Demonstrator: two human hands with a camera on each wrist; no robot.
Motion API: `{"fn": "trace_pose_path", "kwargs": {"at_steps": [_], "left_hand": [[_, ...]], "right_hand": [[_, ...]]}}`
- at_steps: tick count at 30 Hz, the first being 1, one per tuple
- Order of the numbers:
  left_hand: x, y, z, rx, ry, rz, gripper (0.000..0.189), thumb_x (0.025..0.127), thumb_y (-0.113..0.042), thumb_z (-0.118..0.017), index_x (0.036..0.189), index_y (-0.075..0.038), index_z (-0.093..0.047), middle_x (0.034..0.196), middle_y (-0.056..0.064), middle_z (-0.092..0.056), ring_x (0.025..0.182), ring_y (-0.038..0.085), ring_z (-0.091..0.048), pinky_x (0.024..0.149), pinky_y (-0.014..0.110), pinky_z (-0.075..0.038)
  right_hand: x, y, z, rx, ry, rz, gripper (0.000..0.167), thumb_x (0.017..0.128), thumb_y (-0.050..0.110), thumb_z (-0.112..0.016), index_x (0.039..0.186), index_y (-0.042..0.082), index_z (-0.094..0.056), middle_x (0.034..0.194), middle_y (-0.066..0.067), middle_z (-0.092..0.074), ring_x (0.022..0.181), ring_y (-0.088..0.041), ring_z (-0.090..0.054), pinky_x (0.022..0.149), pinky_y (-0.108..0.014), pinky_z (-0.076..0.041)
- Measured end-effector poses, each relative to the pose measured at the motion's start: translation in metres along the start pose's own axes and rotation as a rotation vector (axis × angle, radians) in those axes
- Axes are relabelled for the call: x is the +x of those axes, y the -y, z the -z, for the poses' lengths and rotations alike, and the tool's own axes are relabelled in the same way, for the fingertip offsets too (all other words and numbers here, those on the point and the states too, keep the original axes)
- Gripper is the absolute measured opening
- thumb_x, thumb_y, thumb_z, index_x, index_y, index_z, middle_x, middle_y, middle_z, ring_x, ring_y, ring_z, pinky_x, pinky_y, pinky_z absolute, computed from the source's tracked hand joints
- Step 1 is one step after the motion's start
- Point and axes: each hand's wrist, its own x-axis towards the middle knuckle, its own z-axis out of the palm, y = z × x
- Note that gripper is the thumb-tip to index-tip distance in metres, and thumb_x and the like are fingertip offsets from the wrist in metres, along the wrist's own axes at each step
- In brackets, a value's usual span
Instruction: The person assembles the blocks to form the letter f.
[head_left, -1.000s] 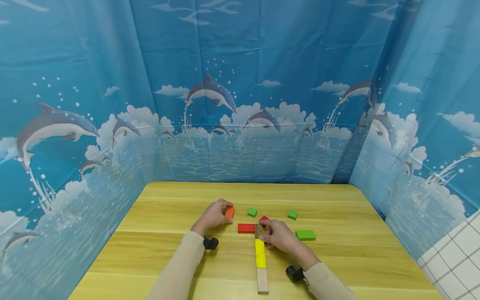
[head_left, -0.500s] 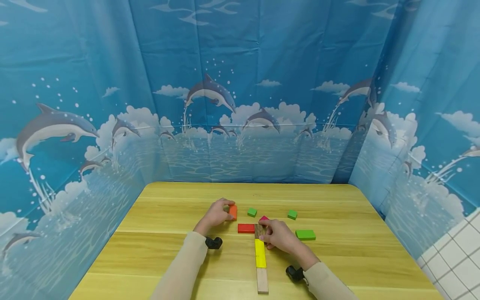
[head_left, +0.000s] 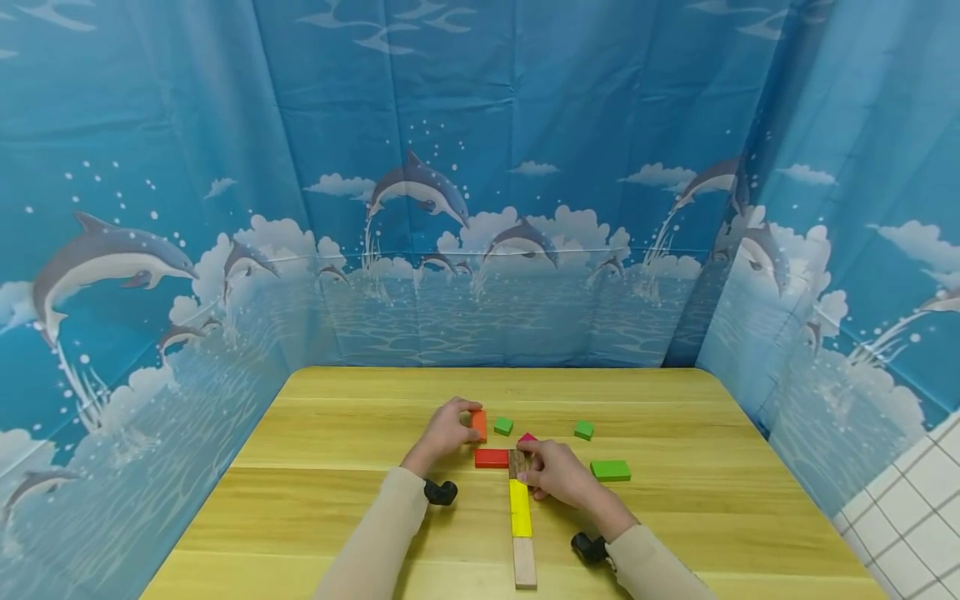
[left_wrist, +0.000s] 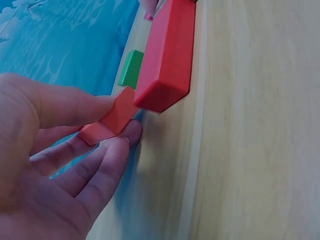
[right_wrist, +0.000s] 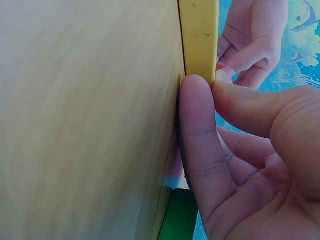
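In the head view my left hand [head_left: 447,432] pinches an orange block [head_left: 478,426] between thumb and fingers, just beyond a red block [head_left: 491,458]. The left wrist view shows this orange block [left_wrist: 119,111] close beside the larger red block [left_wrist: 165,60]. My right hand [head_left: 558,472] has its index finger and thumb at the two ends of a dark brown block [head_left: 513,465], its other fingers curled beneath. A yellow block [head_left: 520,508] and a pale wood block [head_left: 524,562] continue the row toward me. A pink block [head_left: 527,437] peeks out past the right index finger, partly hidden.
Two small green blocks [head_left: 503,426] [head_left: 583,430] lie farther back, and a longer green block [head_left: 611,471] is right of my right hand. The wooden table [head_left: 315,508] ends at a blue dolphin curtain [head_left: 480,317].
My left hand has slid to the right with the orange block, which now stands straighter and nearer the red block and small green block. The right hand has stayed in place.
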Motion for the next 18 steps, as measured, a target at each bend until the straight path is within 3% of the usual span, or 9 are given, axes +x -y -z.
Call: {"fn": "trace_pose_path", "kwargs": {"at_steps": [6,18], "left_hand": [[0.005,-0.006,-0.008,-0.023,0.022,-0.007,0.055,0.085,-0.004,-0.078,0.137,-0.007,-0.063,0.138,0.011,-0.053,0.111,0.027,-0.058,0.085,0.041,-0.054],[0.007,-0.019,-0.021,-0.006,0.026,0.01,0.053,0.087,-0.012,-0.08,0.137,-0.008,-0.064,0.135,0.011,-0.056,0.117,0.03,-0.055,0.092,0.045,-0.051]], "right_hand": [[0.0,0.0,-0.001,-0.019,-0.012,-0.019,0.057,0.094,0.007,-0.071,0.146,-0.003,-0.049,0.076,-0.009,-0.059,0.058,-0.023,-0.063,0.055,-0.032,-0.056],[0.002,0.0,-0.001,-0.041,-0.02,-0.014,0.053,0.094,0.009,-0.072,0.143,0.0,-0.052,0.074,-0.008,-0.059,0.055,-0.023,-0.061,0.054,-0.035,-0.056]]}}
